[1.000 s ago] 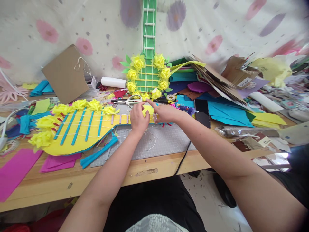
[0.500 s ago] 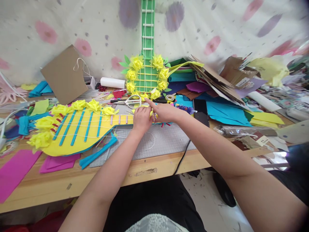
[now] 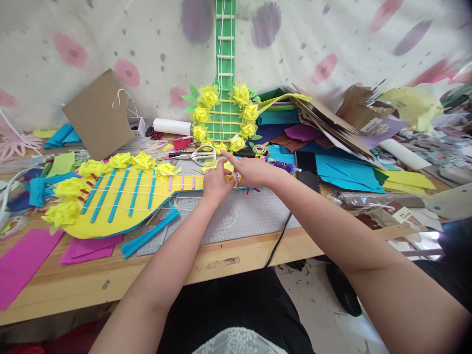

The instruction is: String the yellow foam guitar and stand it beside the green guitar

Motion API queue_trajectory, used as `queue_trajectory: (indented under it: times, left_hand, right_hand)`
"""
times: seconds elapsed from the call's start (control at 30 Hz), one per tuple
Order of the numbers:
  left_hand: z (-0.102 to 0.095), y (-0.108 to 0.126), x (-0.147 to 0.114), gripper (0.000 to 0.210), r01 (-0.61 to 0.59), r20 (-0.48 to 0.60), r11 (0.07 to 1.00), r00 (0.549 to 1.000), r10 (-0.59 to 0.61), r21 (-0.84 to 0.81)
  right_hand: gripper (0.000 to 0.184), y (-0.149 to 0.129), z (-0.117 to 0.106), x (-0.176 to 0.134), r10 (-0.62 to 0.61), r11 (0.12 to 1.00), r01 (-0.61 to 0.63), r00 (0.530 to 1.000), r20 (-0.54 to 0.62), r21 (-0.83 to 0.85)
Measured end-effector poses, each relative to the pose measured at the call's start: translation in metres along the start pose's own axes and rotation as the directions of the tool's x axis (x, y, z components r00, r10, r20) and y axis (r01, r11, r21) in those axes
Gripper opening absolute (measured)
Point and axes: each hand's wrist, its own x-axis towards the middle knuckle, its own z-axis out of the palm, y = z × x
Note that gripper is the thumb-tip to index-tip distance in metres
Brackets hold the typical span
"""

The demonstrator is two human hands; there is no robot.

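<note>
A yellow paper guitar [image 3: 121,201] with blue edging, blue strips and thin white strings lies flat, its neck running right beneath both hands. My left hand [image 3: 217,182] is over the neck, fingers bent and pinched together; what sits between them is too small to make out. Meeting it from the right, my right hand [image 3: 254,172] has its index finger stretched out and its other fingers curled down at the neck, their tips partly hidden. A loose white string [image 3: 235,214] curls on the grey cutting mat [image 3: 258,211] below the hands.
White-handled scissors [image 3: 204,156] lie just behind the neck. A green paper guitar [image 3: 225,64] ringed with yellow flowers leans on the back sheet. At right are a dark phone [image 3: 307,171], blue paper [image 3: 342,172] and stacked cardboard [image 3: 328,118]. Magenta paper [image 3: 27,265] lies front left.
The fingers of my left hand have shifted slightly, index finger rising and bending more near the right hand. My right hand and the guitar stay where they were.
</note>
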Motion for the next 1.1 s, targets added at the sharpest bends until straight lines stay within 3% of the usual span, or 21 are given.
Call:
queue_trajectory:
  times: [0.3, 0.77, 1.1]
  left_hand:
    - [-0.001, 0.0019, 0.0008, 0.052, 0.062, 0.029, 0.998, 0.998, -0.062, -0.002]
    - [-0.0034, 0.0026, -0.0014, 0.049, 0.004, 0.026, 1.0, 1.0, -0.004, -0.008]
    - [-0.0043, 0.001, -0.0017, 0.044, -0.063, 0.006, 0.998, 0.998, 0.063, 0.013]
  right_hand:
    - [0.087, -0.0029, -0.0005, -0.0007, -0.031, 0.999, 0.031, 0.999, -0.004, -0.023]
    - [0.091, -0.0007, -0.0009, -0.0033, -0.017, 0.999, 0.017, 1.0, 0.018, -0.052]
    - [0.092, 0.0007, 0.0033, -0.0007, -0.038, 0.999, 0.037, 0.999, -0.03, -0.022]
